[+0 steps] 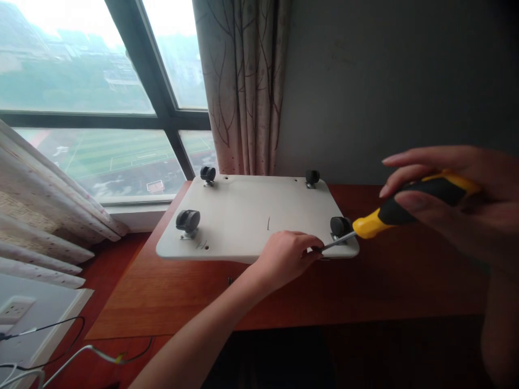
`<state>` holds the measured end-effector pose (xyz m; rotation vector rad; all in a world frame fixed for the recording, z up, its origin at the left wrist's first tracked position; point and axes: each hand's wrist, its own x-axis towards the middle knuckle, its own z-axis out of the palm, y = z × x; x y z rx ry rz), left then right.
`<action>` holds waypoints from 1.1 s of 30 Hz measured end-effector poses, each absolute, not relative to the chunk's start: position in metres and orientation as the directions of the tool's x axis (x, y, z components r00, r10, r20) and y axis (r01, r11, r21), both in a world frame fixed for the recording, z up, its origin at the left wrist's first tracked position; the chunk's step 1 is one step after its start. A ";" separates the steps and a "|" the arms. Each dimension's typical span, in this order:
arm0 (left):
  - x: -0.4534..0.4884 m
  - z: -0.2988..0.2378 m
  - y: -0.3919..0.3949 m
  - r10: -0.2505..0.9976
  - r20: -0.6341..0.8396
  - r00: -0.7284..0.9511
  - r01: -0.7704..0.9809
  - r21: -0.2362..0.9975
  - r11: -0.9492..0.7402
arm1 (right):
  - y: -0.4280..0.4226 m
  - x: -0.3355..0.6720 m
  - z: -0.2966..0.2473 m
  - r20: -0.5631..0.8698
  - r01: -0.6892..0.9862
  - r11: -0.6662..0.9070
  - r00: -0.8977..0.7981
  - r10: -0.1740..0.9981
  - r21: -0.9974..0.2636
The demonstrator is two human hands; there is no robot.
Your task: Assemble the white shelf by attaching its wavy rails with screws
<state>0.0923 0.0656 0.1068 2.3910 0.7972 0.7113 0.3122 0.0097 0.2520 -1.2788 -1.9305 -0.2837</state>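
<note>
A screwdriver (399, 209) with a yellow and black handle is in my right hand (458, 189), its fingers wrapped loosely round the grip. The metal shaft slants down to the left, and its tip meets the fingers of my left hand (290, 249). Those fingers are pinched together at the near right edge of a white board (243, 208); whatever is between them is hidden. Black caster wheels stand upright on the board's corners: near right (340, 225), near left (187, 221), far left (208, 174) and far right (312, 177). Dark holes and pen marks show on its surface.
The board lies on a reddish-brown wooden table (162, 302). Behind are a window (101, 162), a patterned curtain (243, 81) and a grey wall (365, 97). Cables (89, 348) hang at lower left, close to a wall socket (16, 310).
</note>
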 end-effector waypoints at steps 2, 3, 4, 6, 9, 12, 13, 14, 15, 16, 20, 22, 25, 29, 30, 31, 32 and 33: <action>0.103 0.108 0.078 0.665 0.314 0.677 0.362 0.645 -0.673 | 0.024 0.312 0.261 0.690 0.861 0.486 -0.262 0.675 -0.148; 0.107 0.107 0.083 0.669 0.315 0.673 0.353 0.658 -0.665 | 0.030 0.312 0.263 0.677 0.858 0.498 -0.292 0.676 -0.127; 0.110 0.106 0.087 0.672 0.315 0.671 0.347 0.668 -0.659 | 0.035 0.312 0.265 0.662 0.854 0.507 -0.312 0.681 -0.118; 0.114 0.101 0.091 0.679 0.309 0.666 0.349 0.676 -0.649 | 0.043 0.311 0.264 0.632 0.843 0.523 -0.339 0.697 -0.124; 0.117 0.096 0.091 0.692 0.300 0.656 0.357 0.685 -0.635 | 0.049 0.310 0.261 0.621 0.841 0.526 -0.344 0.704 -0.131; 0.119 0.095 0.090 0.698 0.296 0.652 0.361 0.688 -0.629 | 0.050 0.310 0.261 0.614 0.839 0.533 -0.366 0.699 -0.108; 0.119 0.095 0.089 0.695 0.296 0.655 0.362 0.684 -0.633 | 0.050 0.309 0.261 0.608 0.833 0.543 -0.379 0.698 -0.105; 0.119 0.095 0.089 0.692 0.295 0.659 0.366 0.678 -0.637 | 0.050 0.309 0.261 0.607 0.826 0.554 -0.387 0.694 -0.107; 0.119 0.095 0.089 0.689 0.293 0.663 0.372 0.670 -0.643 | 0.050 0.308 0.261 0.605 0.818 0.564 -0.393 0.692 -0.113; 0.119 0.094 0.089 0.688 0.288 0.666 0.386 0.656 -0.649 | 0.050 0.308 0.261 0.604 0.811 0.572 -0.397 0.691 -0.121; 0.118 0.091 0.089 0.691 0.268 0.671 0.455 0.587 -0.669 | 0.054 0.308 0.252 0.572 0.803 0.579 -0.411 0.710 -0.142; 0.118 0.089 0.088 0.688 0.268 0.675 0.466 0.568 -0.679 | 0.057 0.309 0.247 0.552 0.810 0.568 -0.409 0.727 -0.148; 0.118 0.088 0.086 0.680 0.270 0.682 0.470 0.551 -0.690 | 0.061 0.309 0.243 0.528 0.824 0.544 -0.395 0.752 -0.160; 0.119 0.088 0.085 0.675 0.267 0.687 0.478 0.534 -0.698 | 0.060 0.308 0.247 0.472 0.822 0.532 -0.394 0.789 -0.204; 0.119 0.087 0.085 0.675 0.266 0.688 0.481 0.530 -0.699 | 0.058 0.308 0.249 0.435 0.821 0.525 -0.398 0.808 -0.223; 0.118 0.087 0.084 0.675 0.265 0.689 0.483 0.527 -0.700 | 0.056 0.309 0.251 0.387 0.822 0.515 -0.405 0.828 -0.242; 0.117 0.088 0.082 0.675 0.266 0.688 0.485 0.523 -0.701 | 0.054 0.309 0.254 0.330 0.824 0.505 -0.416 0.847 -0.257; 0.114 0.088 0.080 0.678 0.268 0.685 0.489 0.520 -0.700 | 0.052 0.310 0.256 0.271 0.826 0.496 -0.430 0.861 -0.267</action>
